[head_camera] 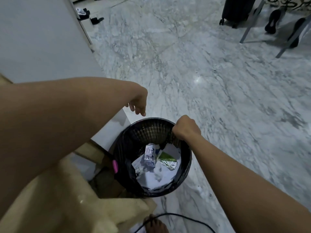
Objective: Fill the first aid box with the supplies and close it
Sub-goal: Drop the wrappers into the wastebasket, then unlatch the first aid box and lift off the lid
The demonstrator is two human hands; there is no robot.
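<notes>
A black mesh waste bin (pixel 186 167) stands on the marble floor below me. Inside it lie crumpled white papers (pixel 158 178), a white and purple wrapper (pixel 149 156) and a green and silver packet (pixel 167 160). My right hand (pixel 186 127) is closed on the bin's far right rim. My left hand (pixel 138 102) hangs just above the far left rim with its fingers pointing down and apart, holding nothing. No first aid box or supplies are in view.
A white cabinet (pixel 42 39) stands at the left. Cardboard (pixel 94 152) and beige cloth (pixel 75 202) lie beside the bin. A black cable (pixel 185 217) crosses the floor near my foot (pixel 155 225). A black suitcase (pixel 237 10), metal table legs (pixel 250 22) and shoes (pixel 273 21) are far right.
</notes>
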